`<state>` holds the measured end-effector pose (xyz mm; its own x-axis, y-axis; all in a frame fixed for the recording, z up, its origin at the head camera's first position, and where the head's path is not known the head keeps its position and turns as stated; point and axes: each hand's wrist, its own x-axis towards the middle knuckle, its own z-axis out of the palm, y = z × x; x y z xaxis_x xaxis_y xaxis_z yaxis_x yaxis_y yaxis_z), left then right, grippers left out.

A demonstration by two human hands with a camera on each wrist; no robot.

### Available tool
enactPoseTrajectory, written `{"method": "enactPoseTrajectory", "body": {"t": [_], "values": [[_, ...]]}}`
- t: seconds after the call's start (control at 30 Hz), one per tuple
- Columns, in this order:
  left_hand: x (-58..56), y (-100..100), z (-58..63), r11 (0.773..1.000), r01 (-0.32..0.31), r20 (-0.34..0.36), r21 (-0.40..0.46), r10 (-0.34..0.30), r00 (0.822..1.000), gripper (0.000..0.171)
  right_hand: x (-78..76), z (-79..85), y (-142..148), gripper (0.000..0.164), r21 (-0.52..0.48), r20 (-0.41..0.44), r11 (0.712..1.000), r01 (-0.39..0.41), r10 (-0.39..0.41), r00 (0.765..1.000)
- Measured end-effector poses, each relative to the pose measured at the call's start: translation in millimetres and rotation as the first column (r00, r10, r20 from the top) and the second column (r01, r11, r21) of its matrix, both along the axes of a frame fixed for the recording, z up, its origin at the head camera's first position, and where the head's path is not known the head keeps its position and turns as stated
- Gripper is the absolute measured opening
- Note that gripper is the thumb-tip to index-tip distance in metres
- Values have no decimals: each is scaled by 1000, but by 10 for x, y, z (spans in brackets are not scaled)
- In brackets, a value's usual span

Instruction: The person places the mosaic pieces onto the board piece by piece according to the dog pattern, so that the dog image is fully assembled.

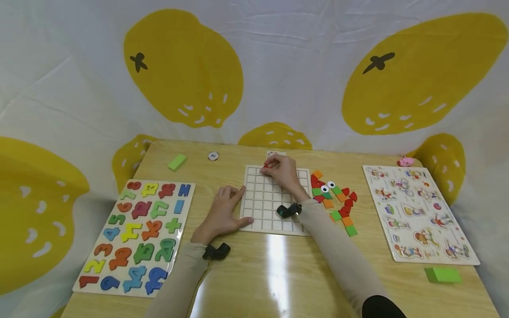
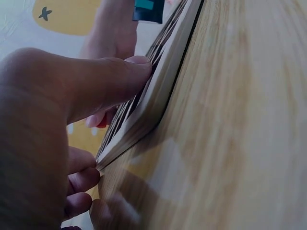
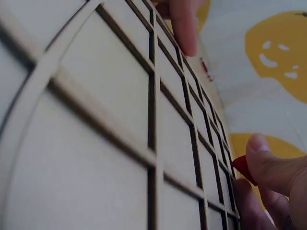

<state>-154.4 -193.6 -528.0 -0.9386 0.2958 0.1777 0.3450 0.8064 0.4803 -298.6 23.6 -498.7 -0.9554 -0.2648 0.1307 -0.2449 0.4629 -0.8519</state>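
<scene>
A square wooden grid board (image 1: 257,204) lies in the middle of the table, its visible cells bare. My left hand (image 1: 222,211) is spread at the board's near left corner. In the left wrist view its thumb (image 2: 108,81) rests on the rim while the other fingertips touch the side. Over the far part of the grid, my right hand (image 1: 284,172) pinches a small red piece (image 3: 243,169) between thumb and fingers; the fingers cover much of it. To the board's right lie loose red, orange and green pieces (image 1: 347,207), with two round googly eyes (image 1: 324,188) among them.
A number puzzle board (image 1: 190,229) stands at the left, a picture puzzle board (image 1: 383,229) at the right. Green blocks (image 1: 177,162) lie far left and near right. A poker chip (image 1: 213,156), a small card (image 1: 276,153) and a pink pig figure (image 1: 405,161) sit along the back.
</scene>
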Motion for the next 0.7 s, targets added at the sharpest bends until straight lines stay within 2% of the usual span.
{"method": "enactPoseTrajectory", "body": {"t": [0.1,0.27,0.33,0.47,0.7], "values": [[12,-6,-9,1000,1,-5,-15,-1,1000,102,21,9,-60,22,68,-21,998,11,-10,1000],[5,-6,-11,1000,1,-10,-25,-2,1000,101,24,12,-136,36,158,-18,987,37,-34,999],[2,-3,-2,1000,1,-11,-22,-2,1000,101,25,18,-146,40,191,-26,981,25,-21,999],[-2,5,11,1000,3,-13,-23,-4,1000,101,28,40,-124,33,279,-47,960,-30,44,998],[-13,-3,6,999,1,16,-42,0,1000,102,0,48,-72,38,243,4,964,-106,109,994]]}}
